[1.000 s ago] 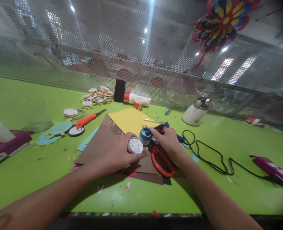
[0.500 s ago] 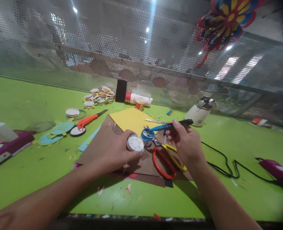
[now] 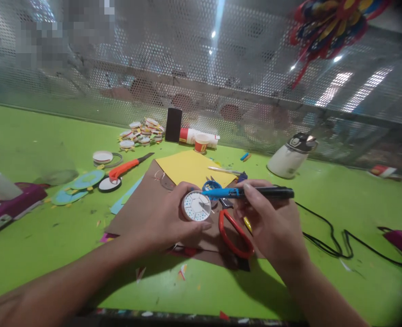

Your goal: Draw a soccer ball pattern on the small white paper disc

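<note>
Between the thumb and fingers of my left hand (image 3: 173, 211) is a small round paper cup piece (image 3: 196, 206), its white face tilted up and marked with black lines and blue dots. My right hand (image 3: 272, 222) grips a blue-and-black marker (image 3: 255, 192), its blue end at the upper right rim of that white face; whether it touches I cannot tell. Just behind the marker sits a blue ring-shaped container (image 3: 211, 187), partly hidden. Scissors (image 3: 233, 236) with a red and a yellow handle lie under my right hand, which covers much of the yellow one.
Brown paper (image 3: 136, 204) and a yellow sheet (image 3: 183, 168) lie beneath. An orange-handled knife (image 3: 126, 169) and blue paper discs (image 3: 88, 180) are left. Behind stand a pile of small round pieces (image 3: 142, 132), a phone (image 3: 173, 125), a cup (image 3: 201, 143) and a white jug (image 3: 291, 156).
My right hand has brought the marker down and closer, from over the blue container to the cup piece's rim. The cup piece now faces up more. The view has shifted slightly.
</note>
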Tool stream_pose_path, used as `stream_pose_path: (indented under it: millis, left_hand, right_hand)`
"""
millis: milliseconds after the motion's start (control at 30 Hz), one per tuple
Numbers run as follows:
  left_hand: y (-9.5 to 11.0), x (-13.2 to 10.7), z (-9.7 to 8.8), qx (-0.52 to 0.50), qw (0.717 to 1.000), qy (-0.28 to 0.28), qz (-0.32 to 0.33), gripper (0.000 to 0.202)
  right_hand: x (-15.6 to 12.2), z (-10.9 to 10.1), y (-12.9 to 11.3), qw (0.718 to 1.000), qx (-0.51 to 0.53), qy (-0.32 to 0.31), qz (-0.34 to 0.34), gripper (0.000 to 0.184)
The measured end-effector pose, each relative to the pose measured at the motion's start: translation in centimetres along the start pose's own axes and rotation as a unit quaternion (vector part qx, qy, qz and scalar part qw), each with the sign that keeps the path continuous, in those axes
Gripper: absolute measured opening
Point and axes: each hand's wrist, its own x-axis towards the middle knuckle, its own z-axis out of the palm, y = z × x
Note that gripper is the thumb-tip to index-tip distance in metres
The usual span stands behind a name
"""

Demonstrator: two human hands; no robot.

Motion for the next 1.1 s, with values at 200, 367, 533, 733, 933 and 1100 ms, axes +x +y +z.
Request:
stream_pose_path:
  millis: [200,367,533,733,933,1100]
  left_hand:
    - [-0.2,-0.1,0.2,0.011,1.0,0.0,-0.002,0.054]
    - [-0.6,0.0,0.3,0.001,1.0,-0.001,0.008,0.052]
    - [-1.0,0.0,0.3,-0.014,1.0,-0.011,0.017,0.05]
    - [-0.8,-0.1,0.2,-0.012,1.0,-0.019,0.01,0.051]
    - [-0.5,-0.3,0.1,0.009,1.0,-0.017,0.011,0.05]
    - [-0.7,-0.3,0.2,0.021,1.0,-0.014,0.014,0.05]
  right_hand:
    - [-1.6,0.5,-0.3,0.984,-0.142,0.01,-0.107,0.005]
    - [-1.8,0.7,0.0,0.958,-0.222,-0.021,-0.179,0.009]
    - [-1.8,0.9,0.0,0.948,-0.239,-0.025,-0.208,0.009]
    - [-1.8,1.0,0.0,0.946,-0.235,-0.035,-0.219,0.012]
    - [-1.8,1.1,-0.1,0.94,-0.251,-0.035,-0.226,0.013]
    - [-1.8,1.2,-0.2,0.938,-0.256,-0.028,-0.232,0.012]
